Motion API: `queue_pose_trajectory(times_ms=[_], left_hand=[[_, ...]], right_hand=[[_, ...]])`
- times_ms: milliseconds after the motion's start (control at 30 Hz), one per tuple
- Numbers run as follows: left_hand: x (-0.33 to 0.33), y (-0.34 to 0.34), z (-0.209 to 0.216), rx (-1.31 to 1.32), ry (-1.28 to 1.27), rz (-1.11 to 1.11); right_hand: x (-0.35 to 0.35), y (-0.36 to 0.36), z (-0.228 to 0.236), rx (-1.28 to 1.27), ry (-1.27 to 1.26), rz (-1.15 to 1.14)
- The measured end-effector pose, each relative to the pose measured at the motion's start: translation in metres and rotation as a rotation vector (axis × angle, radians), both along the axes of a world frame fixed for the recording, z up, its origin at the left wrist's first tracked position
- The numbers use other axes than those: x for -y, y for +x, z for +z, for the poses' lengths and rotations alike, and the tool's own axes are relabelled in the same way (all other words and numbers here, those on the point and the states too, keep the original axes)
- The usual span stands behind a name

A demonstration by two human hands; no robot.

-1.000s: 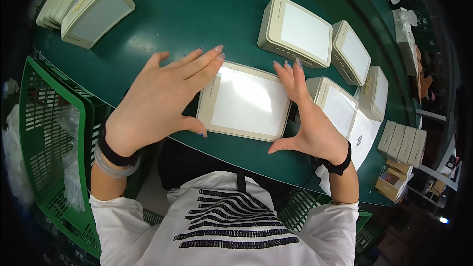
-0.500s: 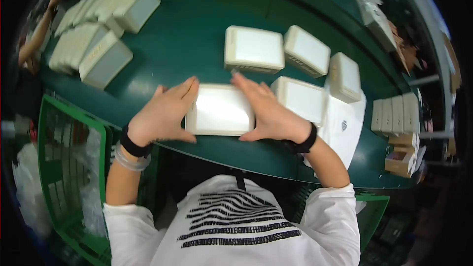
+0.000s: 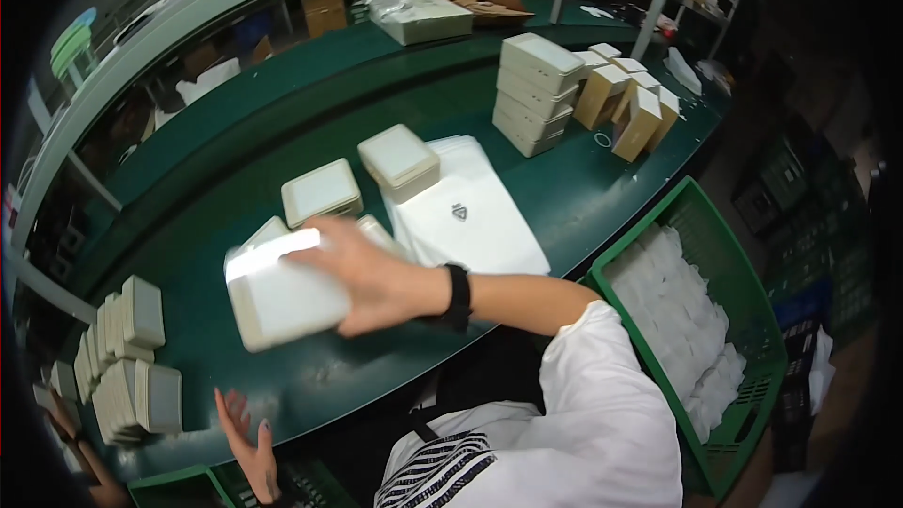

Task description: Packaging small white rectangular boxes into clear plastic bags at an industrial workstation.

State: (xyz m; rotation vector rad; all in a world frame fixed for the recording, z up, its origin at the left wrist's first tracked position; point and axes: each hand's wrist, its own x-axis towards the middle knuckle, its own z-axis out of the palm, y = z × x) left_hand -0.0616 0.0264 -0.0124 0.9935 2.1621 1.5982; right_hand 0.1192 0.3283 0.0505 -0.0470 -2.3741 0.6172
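My right hand point(image 3: 381, 273), blurred by motion, grips a cream, rounded box-shaped unit with a pale top point(image 3: 287, 296) and holds it tilted above the table. Its fingers wrap round the unit's right side. Lower left, by the table's front edge, my left hand point(image 3: 246, 442) is empty with its fingers apart. Beyond the held unit lie similar units, one cream unit point(image 3: 322, 193) behind it and another cream unit point(image 3: 399, 162) on a stack of flat white bags point(image 3: 461, 216). Part of the units behind is hidden by my right hand and the held unit.
Rows of cream units point(image 3: 158, 395) stand at the left. A stack of cream units point(image 3: 536, 94) and brown-sided boxes point(image 3: 640, 122) are at the back right. A green crate point(image 3: 767, 357) with white wrapped items sits beside the table point(image 3: 367, 381). Another person's hand point(image 3: 66, 419) shows far left.
The view has swung to the right. My right hand has lifted the unit that both hands held on the table; my left hand has let go and is now apart from it.
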Motion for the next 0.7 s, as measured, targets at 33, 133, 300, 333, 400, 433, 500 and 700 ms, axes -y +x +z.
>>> queue_pose_trajectory(times_ms=[33, 133, 300, 333, 400, 433, 500, 700], left_hand=[[0.01, 0.003, -0.009, 0.017, -0.046, -0.022], [0.034, 0.015, -0.037, 0.057, -0.12, -0.01], [0.038, 0.028, -0.054, 0.125, -0.143, 0.109], [0.034, 0.032, -0.053, 0.129, -0.134, 0.124], [0.016, 0.043, -0.035, 0.089, -0.177, 0.054], [0.006, 0.045, -0.028, 0.069, -0.201, 0.016], [-0.001, 0.047, -0.018, 0.045, -0.224, 0.024], [-0.032, 0.043, -0.015, -0.002, -0.204, -0.127]], right_hand=[[-0.024, 0.02, 0.013, -0.081, 0.04, -0.1], [-0.113, 0.079, 0.049, -0.25, 0.246, -0.474], [-0.249, 0.166, 0.11, -0.211, 0.315, -1.113], [-0.274, 0.185, 0.112, -0.178, 0.298, -1.199], [-0.308, 0.215, 0.112, -0.056, 0.228, -1.294], [-0.324, 0.23, 0.111, 0.032, 0.18, -1.308], [-0.331, 0.224, 0.104, 0.087, 0.038, -1.237], [-0.323, 0.214, 0.087, 0.192, 0.298, -1.479]])
